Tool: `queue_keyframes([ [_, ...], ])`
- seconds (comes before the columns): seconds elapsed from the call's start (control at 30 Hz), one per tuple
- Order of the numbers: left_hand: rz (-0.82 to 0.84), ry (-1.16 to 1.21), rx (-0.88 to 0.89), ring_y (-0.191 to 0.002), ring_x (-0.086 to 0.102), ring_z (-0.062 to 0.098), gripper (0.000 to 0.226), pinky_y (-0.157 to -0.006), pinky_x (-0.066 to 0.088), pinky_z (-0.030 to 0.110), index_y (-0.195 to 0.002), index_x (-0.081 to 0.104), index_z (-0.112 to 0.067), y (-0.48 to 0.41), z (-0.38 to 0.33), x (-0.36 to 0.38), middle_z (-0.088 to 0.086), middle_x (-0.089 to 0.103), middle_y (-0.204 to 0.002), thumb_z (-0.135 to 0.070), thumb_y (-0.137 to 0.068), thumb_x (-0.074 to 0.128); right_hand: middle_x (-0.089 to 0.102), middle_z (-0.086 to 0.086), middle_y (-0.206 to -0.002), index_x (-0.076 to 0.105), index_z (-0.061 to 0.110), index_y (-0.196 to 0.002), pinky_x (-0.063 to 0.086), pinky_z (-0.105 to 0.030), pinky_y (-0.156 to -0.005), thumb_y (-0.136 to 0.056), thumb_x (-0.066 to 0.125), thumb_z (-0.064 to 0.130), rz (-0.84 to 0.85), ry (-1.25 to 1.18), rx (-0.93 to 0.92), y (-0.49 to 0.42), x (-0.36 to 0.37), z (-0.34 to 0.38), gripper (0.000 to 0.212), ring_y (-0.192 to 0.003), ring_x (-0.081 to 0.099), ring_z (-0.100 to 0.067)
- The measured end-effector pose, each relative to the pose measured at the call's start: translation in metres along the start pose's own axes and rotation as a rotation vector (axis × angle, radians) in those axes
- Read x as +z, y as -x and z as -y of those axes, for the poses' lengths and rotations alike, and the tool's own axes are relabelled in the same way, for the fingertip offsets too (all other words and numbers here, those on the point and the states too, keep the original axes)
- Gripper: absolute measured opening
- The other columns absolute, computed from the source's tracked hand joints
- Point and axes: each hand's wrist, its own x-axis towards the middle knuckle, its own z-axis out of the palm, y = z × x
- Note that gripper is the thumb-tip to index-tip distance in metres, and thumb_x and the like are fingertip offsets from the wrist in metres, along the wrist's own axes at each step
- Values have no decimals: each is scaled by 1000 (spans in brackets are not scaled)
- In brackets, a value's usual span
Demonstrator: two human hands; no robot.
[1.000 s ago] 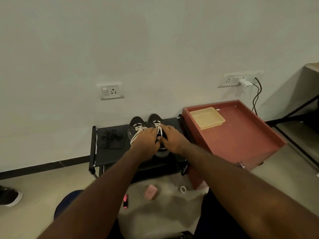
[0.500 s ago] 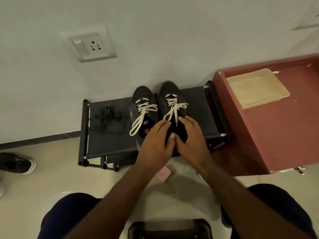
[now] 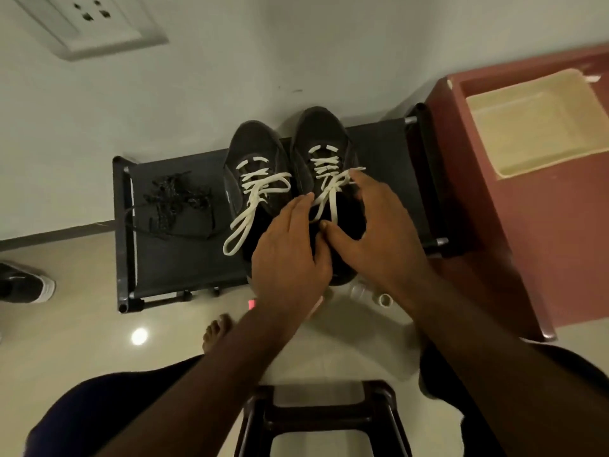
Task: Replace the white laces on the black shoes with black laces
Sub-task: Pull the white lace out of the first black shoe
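Note:
Two black shoes stand side by side on a low dark rack (image 3: 389, 150), toes to the wall. The left shoe (image 3: 253, 150) has a loose white lace (image 3: 250, 209) trailing toward me. The right shoe (image 3: 321, 130) has its white lace (image 3: 324, 169) threaded through the eyelets. My left hand (image 3: 290, 252) lies flat over the heels, its fingertips beside the right shoe's lace ends. My right hand (image 3: 372, 225) arches over the right shoe, fingers on the laced part and thumb at the collar. A tangle of black laces (image 3: 178, 202) lies on the rack's left.
A red-brown cabinet (image 3: 534, 245) holding a beige tray (image 3: 534, 127) stands right of the rack. A dark stool (image 3: 323, 417) is below me. On the floor are a tape roll (image 3: 384, 300), another shoe (image 3: 23, 285) at far left and my bare foot (image 3: 216, 331).
The view has moved closer and tipped down over the shoes. My hands slid back toward the heels, and my right fingers spread forward over the right shoe's laces.

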Motion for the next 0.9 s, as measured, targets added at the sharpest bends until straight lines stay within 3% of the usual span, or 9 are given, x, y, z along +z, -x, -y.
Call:
queue_keyframes([
  [0.17, 11, -29, 24, -100, 61, 18, 56, -79, 47, 30, -146, 41, -20, 5, 1, -4, 3, 66, -114, -30, -93, 57, 62, 3, -127, 45, 26, -141, 50, -41, -97, -84, 69, 46, -105, -9, -34, 3, 5, -1, 65, -117, 59, -17],
  [0.27, 25, 11, 59, -109, 60, 15, 52, -92, 50, 39, -144, 43, -21, 20, 4, -8, -3, 65, -121, -32, -94, 55, 67, 5, -117, 55, 23, -127, 53, -36, -91, -86, 69, 35, -191, -114, 16, 14, 9, -6, 45, -108, 63, -15],
  [0.37, 51, 118, 111, -112, 58, 10, 47, -99, 47, 41, -140, 47, -20, 27, 7, -13, -5, 61, -128, -27, -94, 57, 67, 4, -115, 58, 21, -123, 52, -34, -90, -88, 68, 38, -217, -89, -15, 18, 13, -7, 40, -108, 61, -17],
  [0.5, -1, 240, 77, -93, 59, 0, 38, -83, 50, 17, -133, 54, -19, 16, 11, -26, -5, 63, -117, -21, -95, 58, 63, 8, -110, 60, 26, -110, 53, -39, -90, -85, 69, 45, -274, -171, -20, 11, 20, 1, 33, -105, 59, -14],
  [0.63, -49, 282, 102, -94, 61, 4, 34, -86, 54, 29, -129, 58, -16, -6, 18, -30, -4, 64, -115, -14, -94, 59, 61, 12, -102, 54, 29, -98, 52, -27, -81, -84, 74, 34, -299, -180, -39, -5, 25, 13, 25, -94, 59, -7],
  [0.73, -29, 279, 87, -98, 61, 3, 33, -86, 52, 18, -127, 60, -17, -19, 20, -30, -6, 65, -117, -13, -95, 59, 63, 15, -90, 55, 27, -96, 44, -7, -67, -87, 73, 30, -300, -168, -30, -13, 20, 17, 20, -82, 61, 0],
  [0.9, 9, 278, 71, -101, 61, 5, 32, -89, 53, 24, -125, 63, -17, -31, 16, -24, -6, 67, -113, -15, -94, 60, 65, 18, -84, 64, 26, -95, 52, -12, -69, -89, 74, 31, -255, -214, -31, -18, 13, 9, 13, -82, 64, 3],
])
